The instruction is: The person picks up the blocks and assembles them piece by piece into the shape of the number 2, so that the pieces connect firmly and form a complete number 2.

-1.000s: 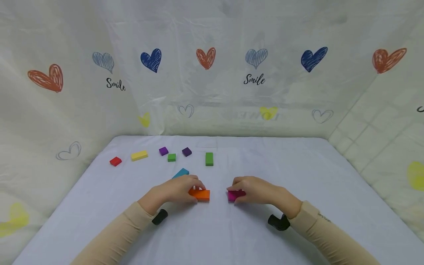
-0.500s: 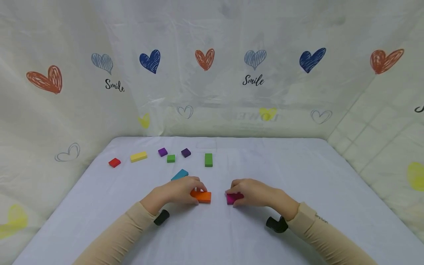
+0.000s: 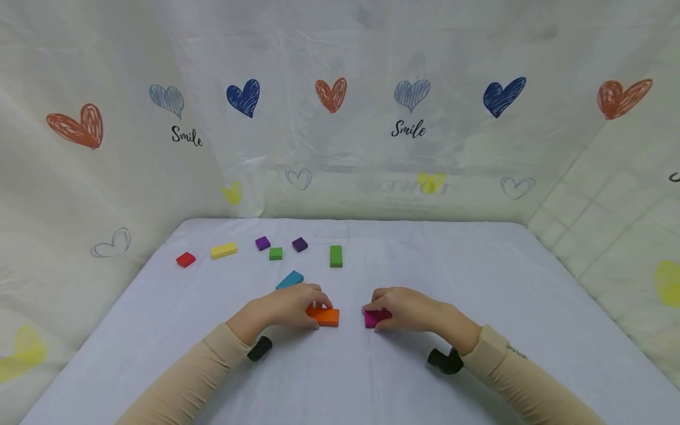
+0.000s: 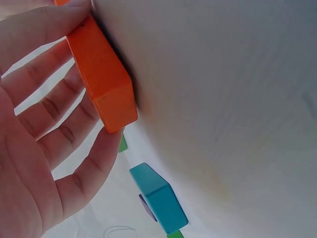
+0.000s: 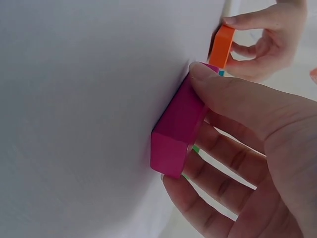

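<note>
My left hand (image 3: 294, 305) pinches an orange block (image 3: 327, 317) between thumb and fingers, low at the white tabletop. In the left wrist view the thumb lies on one long side of the orange block (image 4: 103, 74) and the fingers on the other. To the right, my right hand (image 3: 408, 309) grips a magenta block (image 3: 376, 317) the same way; its square end faces the camera in the right wrist view, where the magenta block (image 5: 173, 134) sits close on the cloth. A short gap separates the two blocks. Just behind the left hand lies a blue block (image 3: 290, 279).
Farther back lie a red block (image 3: 186, 260), a yellow block (image 3: 224, 251), a purple block (image 3: 262, 243), a dark purple block (image 3: 300, 244), a small green block (image 3: 275, 254) and a longer green block (image 3: 336, 256). A heart-printed curtain (image 3: 361, 153) hangs behind the table.
Over the last second the left hand has shifted slightly rightward and nearer with the orange block. The right hand and magenta block have come slightly nearer. The other blocks stay put.
</note>
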{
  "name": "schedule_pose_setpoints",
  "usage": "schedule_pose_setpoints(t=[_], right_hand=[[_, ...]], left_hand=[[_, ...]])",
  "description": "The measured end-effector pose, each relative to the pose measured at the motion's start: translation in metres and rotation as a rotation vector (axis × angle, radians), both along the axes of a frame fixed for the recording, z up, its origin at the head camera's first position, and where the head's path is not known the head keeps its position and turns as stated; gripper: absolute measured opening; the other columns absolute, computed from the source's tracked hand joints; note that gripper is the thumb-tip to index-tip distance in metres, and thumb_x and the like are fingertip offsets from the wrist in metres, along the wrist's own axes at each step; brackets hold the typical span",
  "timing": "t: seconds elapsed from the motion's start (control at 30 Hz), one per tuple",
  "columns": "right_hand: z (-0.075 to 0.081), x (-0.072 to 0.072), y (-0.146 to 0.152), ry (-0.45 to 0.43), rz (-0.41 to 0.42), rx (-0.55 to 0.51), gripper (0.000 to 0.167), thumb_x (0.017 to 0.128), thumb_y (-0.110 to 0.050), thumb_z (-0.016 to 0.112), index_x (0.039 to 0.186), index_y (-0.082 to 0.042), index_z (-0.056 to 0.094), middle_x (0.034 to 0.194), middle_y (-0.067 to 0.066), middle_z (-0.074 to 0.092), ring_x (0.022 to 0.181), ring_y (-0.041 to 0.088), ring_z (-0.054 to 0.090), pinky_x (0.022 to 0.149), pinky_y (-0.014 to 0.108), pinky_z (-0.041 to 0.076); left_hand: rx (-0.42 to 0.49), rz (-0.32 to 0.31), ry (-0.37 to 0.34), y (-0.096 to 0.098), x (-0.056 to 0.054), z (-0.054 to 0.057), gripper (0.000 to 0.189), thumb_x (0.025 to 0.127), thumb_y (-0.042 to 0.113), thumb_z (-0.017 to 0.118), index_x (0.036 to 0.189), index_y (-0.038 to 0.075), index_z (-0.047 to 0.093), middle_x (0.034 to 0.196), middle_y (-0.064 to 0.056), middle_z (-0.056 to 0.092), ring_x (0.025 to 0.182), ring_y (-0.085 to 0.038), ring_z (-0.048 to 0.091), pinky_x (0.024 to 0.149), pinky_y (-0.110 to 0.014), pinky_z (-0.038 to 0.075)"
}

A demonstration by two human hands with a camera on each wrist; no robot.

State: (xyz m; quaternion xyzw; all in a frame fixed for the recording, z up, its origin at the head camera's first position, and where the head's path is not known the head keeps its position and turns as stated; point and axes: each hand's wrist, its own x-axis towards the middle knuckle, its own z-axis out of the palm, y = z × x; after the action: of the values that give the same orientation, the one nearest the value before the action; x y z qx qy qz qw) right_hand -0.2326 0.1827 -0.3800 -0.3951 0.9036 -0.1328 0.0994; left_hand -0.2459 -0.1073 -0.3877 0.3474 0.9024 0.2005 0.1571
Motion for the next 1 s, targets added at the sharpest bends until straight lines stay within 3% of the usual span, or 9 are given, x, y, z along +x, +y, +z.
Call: schedule_pose_setpoints(t=[0.67,1.0], right_hand=[[0.001,0.004,0.025,-0.021,-0.022,-0.049,0.045,0.086,-0.015,0.084,0.128,-0.006,0.073,0.1,-0.006,0.063,0.088,0.008,0.058,0.078,0.025,0.054],[0.0,0.002,0.04,-0.046,-0.009,-0.08,0.042,0.087,-0.015,0.083,0.127,-0.009,0.073,0.101,-0.01,0.061,0.09,0.009,0.06,0.079,0.026,0.054]], left_hand=[[0.004,-0.003,0.007,-0.003,0.0,-0.002,0.033,0.089,0.015,0.081,0.121,0.014,0.074,0.104,0.008,0.063,0.099,-0.012,0.058,0.088,-0.028,0.053],[0.006,0.068,-0.038,-0.019,0.002,-0.001,0.035,0.088,0.016,0.081,0.122,0.019,0.072,0.1,0.01,0.058,0.098,-0.012,0.056,0.086,-0.032,0.053]])
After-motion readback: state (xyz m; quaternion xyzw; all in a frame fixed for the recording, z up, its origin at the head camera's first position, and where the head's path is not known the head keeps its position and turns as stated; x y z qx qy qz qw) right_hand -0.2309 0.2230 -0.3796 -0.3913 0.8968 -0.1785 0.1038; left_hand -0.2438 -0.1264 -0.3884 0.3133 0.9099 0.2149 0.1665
